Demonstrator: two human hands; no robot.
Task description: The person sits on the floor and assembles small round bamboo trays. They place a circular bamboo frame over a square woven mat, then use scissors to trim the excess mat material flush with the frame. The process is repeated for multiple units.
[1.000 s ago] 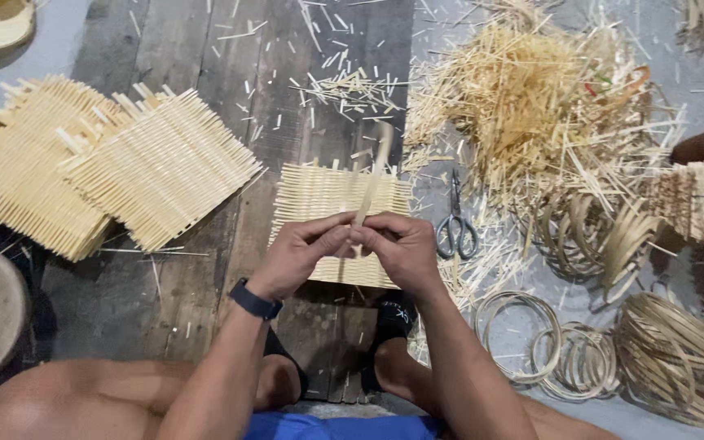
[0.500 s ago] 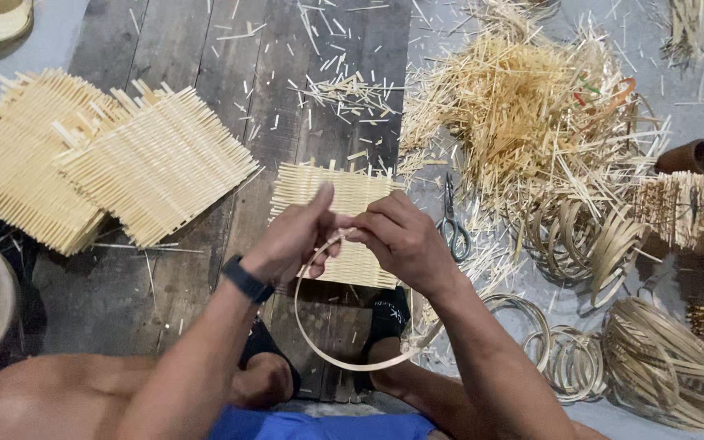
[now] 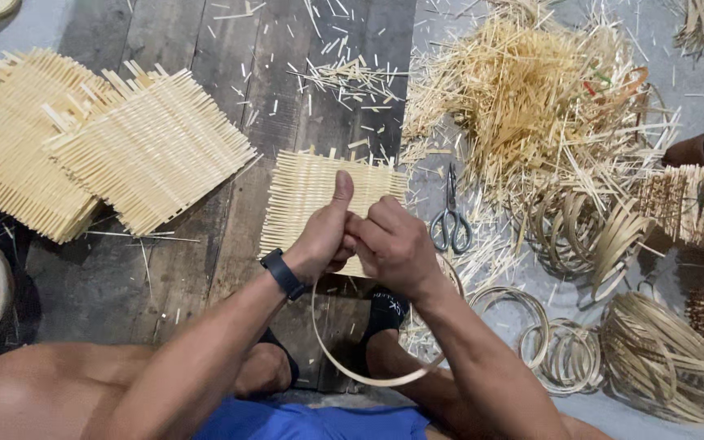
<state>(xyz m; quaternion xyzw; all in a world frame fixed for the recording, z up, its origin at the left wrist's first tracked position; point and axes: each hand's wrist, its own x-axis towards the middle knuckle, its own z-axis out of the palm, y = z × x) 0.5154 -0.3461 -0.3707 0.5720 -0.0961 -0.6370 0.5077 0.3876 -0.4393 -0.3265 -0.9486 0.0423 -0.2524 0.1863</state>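
The thin bamboo strip [image 3: 368,376], flat a second ago, now curves into a hoop below both hands; left hand [image 3: 325,236] and right hand [image 3: 391,244] pinch its ends together above the woven mat [image 3: 303,187] on the floor [image 3: 205,81]; the ring looks nearly closed.

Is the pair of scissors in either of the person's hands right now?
No, the scissors lie on the floor, apart from the right hand, and both hands grip a thin bent strip.

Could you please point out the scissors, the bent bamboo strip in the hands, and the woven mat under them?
scissors [image 3: 451,218], head view, on the pivot above the handles.
bent bamboo strip [image 3: 368,380], head view, on the bottom of its loop.
woven mat [image 3: 299,191], head view, on its left half.
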